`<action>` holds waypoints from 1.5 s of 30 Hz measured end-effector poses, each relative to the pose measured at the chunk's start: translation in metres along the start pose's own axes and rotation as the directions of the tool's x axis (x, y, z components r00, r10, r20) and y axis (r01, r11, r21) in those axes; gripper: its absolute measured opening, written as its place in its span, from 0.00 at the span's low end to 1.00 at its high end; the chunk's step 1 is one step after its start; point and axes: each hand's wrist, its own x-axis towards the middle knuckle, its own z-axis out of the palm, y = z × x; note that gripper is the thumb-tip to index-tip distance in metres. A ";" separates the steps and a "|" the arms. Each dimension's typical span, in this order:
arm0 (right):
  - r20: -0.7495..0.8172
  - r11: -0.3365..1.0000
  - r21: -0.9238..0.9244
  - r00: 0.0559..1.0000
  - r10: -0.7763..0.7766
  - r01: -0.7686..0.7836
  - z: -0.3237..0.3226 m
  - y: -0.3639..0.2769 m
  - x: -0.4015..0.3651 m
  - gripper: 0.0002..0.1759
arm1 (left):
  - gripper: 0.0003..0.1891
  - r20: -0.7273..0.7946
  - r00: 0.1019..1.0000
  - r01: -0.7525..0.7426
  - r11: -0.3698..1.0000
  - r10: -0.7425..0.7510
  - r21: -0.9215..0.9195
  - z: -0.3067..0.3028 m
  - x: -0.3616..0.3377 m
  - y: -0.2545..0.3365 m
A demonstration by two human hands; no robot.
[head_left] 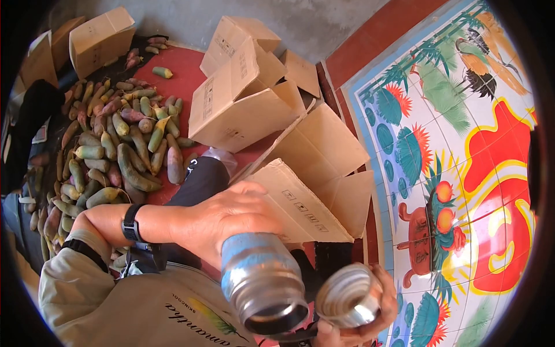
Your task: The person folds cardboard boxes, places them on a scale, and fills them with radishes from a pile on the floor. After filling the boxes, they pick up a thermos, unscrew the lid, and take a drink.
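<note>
Wrapped round the base of a blue and silver metal flask (263, 277), my left hand (234, 217) holds it tilted, its open mouth toward the camera. At the lower right my right hand (384, 301) grips a shiny metal cup or lid (350, 296), its hollow side showing. The flask's mouth and the cup are close together with a narrow gap between them. No liquid can be made out between them.
Many green and reddish radish-like vegetables (124, 136) lie heaped at the left. Open cardboard boxes (248, 110) stand ahead on a red floor covering (179, 69). A painted tile wall (404, 191) rises at the right. Another person's dark sleeve (43, 104) shows at the far left.
</note>
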 end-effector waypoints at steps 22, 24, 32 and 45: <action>0.575 0.971 -0.231 0.796 0.188 -0.062 0.065 0.066 0.001 0.31 | 0.32 0.121 0.863 0.499 0.865 -0.490 -0.052 0.067 -0.101 -0.066; 0.584 0.969 -0.239 0.787 0.198 -0.067 0.071 0.070 0.000 0.31 | 0.33 0.119 0.859 0.506 0.861 -0.498 -0.056 0.071 -0.109 -0.073; 0.637 0.955 -0.296 0.740 0.216 -0.023 0.086 0.081 -0.001 0.30 | 0.37 0.171 0.801 0.592 0.802 -0.574 -0.077 0.084 -0.126 -0.090; 0.586 0.850 -0.526 0.710 0.389 -0.031 0.098 0.088 -0.005 0.35 | 0.34 0.180 0.767 0.640 0.755 -0.616 -0.141 0.085 -0.122 -0.092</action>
